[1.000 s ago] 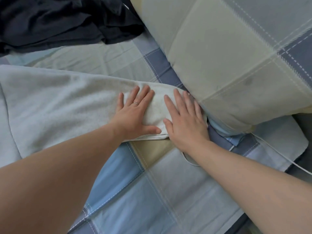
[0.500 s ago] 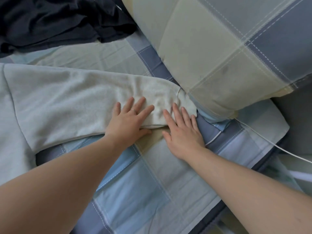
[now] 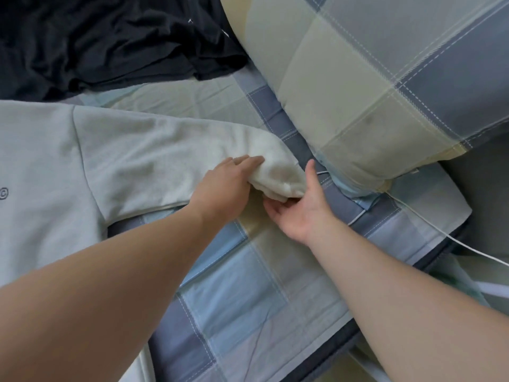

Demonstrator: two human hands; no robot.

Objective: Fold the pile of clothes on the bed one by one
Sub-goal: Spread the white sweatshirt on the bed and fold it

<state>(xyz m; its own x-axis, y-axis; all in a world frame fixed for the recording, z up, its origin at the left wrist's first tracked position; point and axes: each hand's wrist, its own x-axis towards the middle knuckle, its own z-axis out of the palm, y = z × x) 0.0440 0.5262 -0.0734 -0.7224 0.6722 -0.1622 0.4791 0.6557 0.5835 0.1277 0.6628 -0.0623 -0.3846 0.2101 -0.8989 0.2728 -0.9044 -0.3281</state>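
Note:
A pale grey sweatshirt point(image 3: 49, 166) lies spread on the checked bedsheet point(image 3: 248, 293), its sleeve point(image 3: 154, 161) stretched to the right. The sleeve's cuff end point(image 3: 278, 175) is lifted off the sheet. My left hand point(image 3: 225, 188) grips the cuff from the left, fingers on top. My right hand point(image 3: 300, 205) holds it from below and the right, palm up, with the thumb raised beside the cuff. A heap of dark clothes point(image 3: 110, 42) lies at the top left.
A big checked pillow point(image 3: 371, 86) lies close on the right, just beyond the cuff. A thin white cable point(image 3: 429, 224) runs across the sheet's corner to the right. The bed's edge drops away at the lower right.
Both hands were lying flat on the sleeve end. Now they have closed round the cuff and lifted it off the sheet. The view has shifted right, showing more of the sweatshirt's body.

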